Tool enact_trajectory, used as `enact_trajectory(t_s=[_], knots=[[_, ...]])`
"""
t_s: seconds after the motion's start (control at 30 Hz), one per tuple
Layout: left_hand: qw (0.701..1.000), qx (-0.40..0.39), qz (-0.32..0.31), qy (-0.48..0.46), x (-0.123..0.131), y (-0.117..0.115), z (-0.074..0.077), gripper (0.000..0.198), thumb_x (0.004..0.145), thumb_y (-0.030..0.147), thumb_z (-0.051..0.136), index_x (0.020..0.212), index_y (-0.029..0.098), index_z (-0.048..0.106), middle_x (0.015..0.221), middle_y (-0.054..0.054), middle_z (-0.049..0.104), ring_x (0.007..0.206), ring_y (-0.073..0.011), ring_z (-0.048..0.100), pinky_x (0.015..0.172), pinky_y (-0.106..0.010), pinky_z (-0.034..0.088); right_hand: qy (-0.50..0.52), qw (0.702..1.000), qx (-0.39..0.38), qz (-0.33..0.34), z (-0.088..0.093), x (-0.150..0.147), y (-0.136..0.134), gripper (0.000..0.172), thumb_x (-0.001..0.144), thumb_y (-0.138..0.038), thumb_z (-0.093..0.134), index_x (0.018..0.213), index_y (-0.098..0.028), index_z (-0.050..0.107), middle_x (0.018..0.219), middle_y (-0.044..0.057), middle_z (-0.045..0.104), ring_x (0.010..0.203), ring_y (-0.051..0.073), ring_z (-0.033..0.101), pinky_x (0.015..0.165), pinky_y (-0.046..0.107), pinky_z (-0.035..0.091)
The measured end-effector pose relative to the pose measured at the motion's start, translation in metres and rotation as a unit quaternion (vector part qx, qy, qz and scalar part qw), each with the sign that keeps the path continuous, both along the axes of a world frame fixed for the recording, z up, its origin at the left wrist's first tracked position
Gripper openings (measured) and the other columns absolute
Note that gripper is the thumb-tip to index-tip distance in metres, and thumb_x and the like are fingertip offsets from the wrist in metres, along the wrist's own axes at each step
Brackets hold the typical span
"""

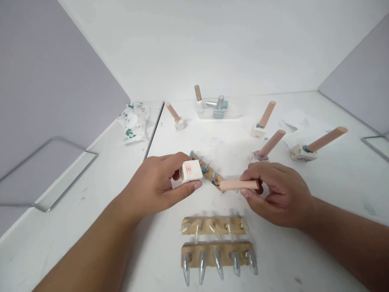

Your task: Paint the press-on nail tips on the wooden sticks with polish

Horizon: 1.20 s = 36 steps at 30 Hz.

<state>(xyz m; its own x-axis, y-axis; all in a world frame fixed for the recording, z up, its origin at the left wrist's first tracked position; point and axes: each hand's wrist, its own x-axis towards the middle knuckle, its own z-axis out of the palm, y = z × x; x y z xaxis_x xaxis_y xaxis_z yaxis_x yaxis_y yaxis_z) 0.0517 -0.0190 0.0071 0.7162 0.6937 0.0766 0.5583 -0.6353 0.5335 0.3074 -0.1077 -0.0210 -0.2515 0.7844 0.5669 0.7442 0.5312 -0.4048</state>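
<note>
My left hand (164,182) grips a square white nail polish bottle (192,170) with a small pink label, tipped toward my right. In my right hand (275,194) is a long peach brush cap (238,185), held level, its narrow end pointing at the bottle. Bottle and cap are apart. Behind them lies a slanted cardboard strip (209,173) with bluish nail tips, partly covered by the bottle and cap. Closer to me are two more cardboard strips, one with clear nail tips (212,227) and one with silvery-grey nail tips (217,259).
Several peach-capped bottles stand around: one back left (174,115), others at right (263,121) (316,144). A clear plastic tray (203,113) at the back holds more bottles. Stained, crumpled tissue (135,121) lies at left. Metal handles (50,174) stick out at the sides.
</note>
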Motion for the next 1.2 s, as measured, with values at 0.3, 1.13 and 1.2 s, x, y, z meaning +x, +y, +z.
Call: enact_trajectory(t_s=[0.3, 1.13, 1.2], knots=[[1.000, 0.016, 0.000, 0.001, -0.0005, -0.0001, 0.0009, 0.027, 0.087, 0.046, 0.060, 0.090, 0.019, 0.061, 0.062, 0.003, 0.054, 0.051, -0.0091, 0.043, 0.048, -0.023, 0.031, -0.011, 1.000, 0.025, 0.008, -0.0008, -0.0015, 0.0004, 0.010, 0.079, -0.014, 0.053, 0.081, -0.023, 0.048, 0.053, -0.007, 0.051, 0.045, 0.009, 0.047, 0.048, 0.024, 0.038], [1.000, 0.023, -0.009, -0.002, -0.0007, 0.0003, 0.0010, 0.024, 0.088, 0.043, 0.059, 0.091, 0.019, 0.061, 0.060, 0.004, 0.051, 0.050, -0.0089, 0.041, 0.047, -0.023, 0.031, 0.021, 0.999, 0.002, -0.050, 0.0010, 0.0016, 0.0012, 0.006, 0.079, -0.016, 0.052, 0.080, -0.022, 0.052, 0.053, -0.005, 0.056, 0.043, 0.009, 0.050, 0.045, 0.023, 0.037], [1.000, 0.026, -0.010, -0.001, -0.0008, 0.0003, 0.0007, 0.025, 0.088, 0.044, 0.059, 0.091, 0.019, 0.061, 0.060, 0.004, 0.051, 0.050, -0.0089, 0.041, 0.047, -0.023, 0.031, 0.023, 0.998, -0.016, -0.051, -0.0001, 0.0006, 0.0019, 0.005, 0.080, -0.017, 0.052, 0.078, -0.022, 0.054, 0.052, -0.005, 0.055, 0.043, 0.009, 0.049, 0.045, 0.023, 0.038]])
